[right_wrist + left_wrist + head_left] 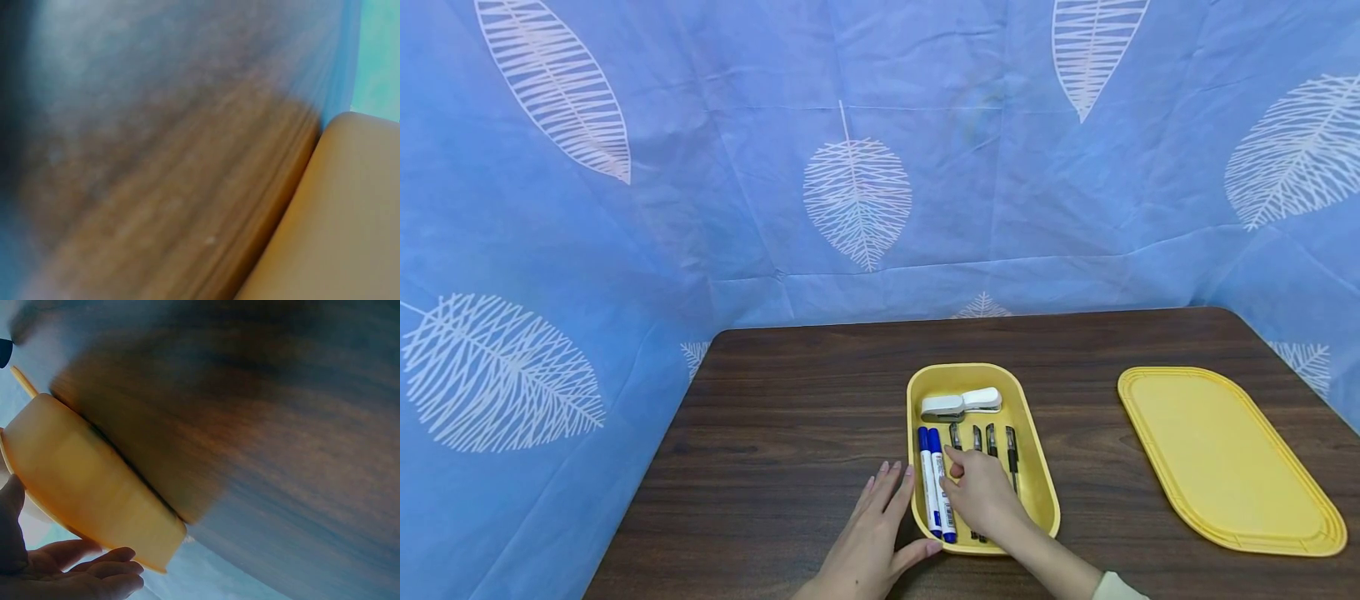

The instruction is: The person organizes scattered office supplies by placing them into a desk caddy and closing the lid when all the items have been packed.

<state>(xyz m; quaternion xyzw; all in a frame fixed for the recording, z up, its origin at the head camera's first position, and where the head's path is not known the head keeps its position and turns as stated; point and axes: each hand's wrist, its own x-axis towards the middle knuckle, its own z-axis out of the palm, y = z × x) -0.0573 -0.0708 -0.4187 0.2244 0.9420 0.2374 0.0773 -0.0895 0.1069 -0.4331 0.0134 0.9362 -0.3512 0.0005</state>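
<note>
A yellow box [1047, 492] stands on the table with two blue-capped white markers [931, 483] side by side along its left wall. Several dark-capped pens [1012, 454] lie to their right, partly covered by my right hand [988, 493]. That hand reaches into the box. Its fingertips are at the right-hand marker's edge, with a gap showing between finger and thumb. My left hand [868, 533] rests against the box's left wall and near corner, fingers extended and thumb spread. White and grey stapler-like pieces [961, 404] lie at the box's far end.
A flat yellow lid [1232, 462] lies on the dark wooden table [790, 417], right of the box. Blue cloth [955, 192] with white leaf patterns hangs behind the table and at both sides. The right wrist view shows only the box's outer wall [337, 219] and blurred table.
</note>
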